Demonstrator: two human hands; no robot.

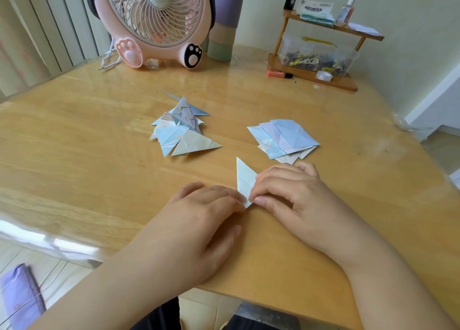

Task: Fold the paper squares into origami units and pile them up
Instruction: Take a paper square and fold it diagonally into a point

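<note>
The right hand [293, 192] rests on the table [87, 155] with its fingers curled, the thumb and fingertips pinching the near end of a pale folded paper [245, 180] that lies flat and points away from the person. The left hand [206, 217] lies palm down just to the left, its fingers fairly straight, with the fingertips pressing on the same near corner of the paper, so the two hands meet there. Just beyond the right hand sits a loose stack of flat paper squares [283, 138] in pale blue and lilac. Beyond the left hand, a little farther off, is a heap of folded triangles [183, 128]. Far past both hands, at the back of the table, stand a pink fan [154, 23] with paw-shaped feet, a tall bottle [224, 31] beside it, and to the right a small wooden shelf [316, 53] holding a clear box of clips.
</note>
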